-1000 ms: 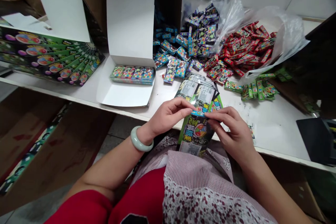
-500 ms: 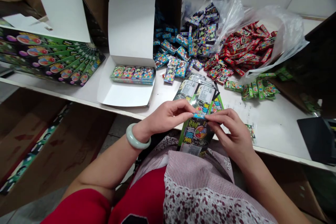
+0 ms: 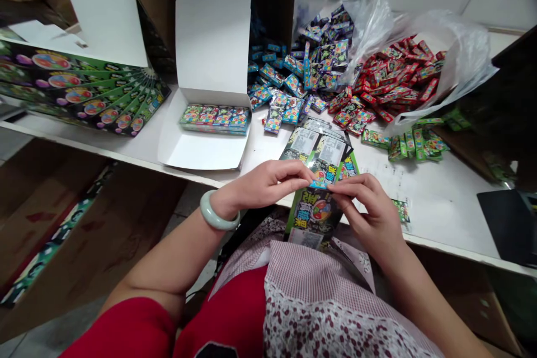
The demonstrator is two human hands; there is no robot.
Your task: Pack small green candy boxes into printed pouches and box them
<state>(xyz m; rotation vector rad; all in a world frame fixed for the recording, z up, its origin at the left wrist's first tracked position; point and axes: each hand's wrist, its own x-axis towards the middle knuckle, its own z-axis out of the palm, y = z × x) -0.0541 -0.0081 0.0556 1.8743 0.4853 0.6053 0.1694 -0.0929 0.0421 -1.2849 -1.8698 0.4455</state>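
Observation:
My left hand [image 3: 279, 182], closed in a pinch, grips one end of a small blue candy box [image 3: 319, 184]. At its other end the fingertips of my right hand [image 3: 371, 207] press on it, also closed. Just below the box, a black and green printed packet [image 3: 314, 210] hangs past the table edge over my lap. More such printed packets [image 3: 329, 148] lie fanned and overlapping on the table, beyond my fingers. Whether the blue box is partly inside the lower packet, I cannot tell.
Loose blue boxes [image 3: 271, 72], purple boxes [image 3: 331, 56], red boxes [image 3: 396, 78] and green boxes [image 3: 413, 142] lie in heaps. A white carton [image 3: 205, 151] with its lid up holds wrapped rows. Plastic bags [image 3: 465, 56] surround some heaps. Printed cartons [image 3: 90, 92] stand left.
The whole view has shifted very slightly. Both hands keep their pinch on the blue candy box, with no other clear movement.

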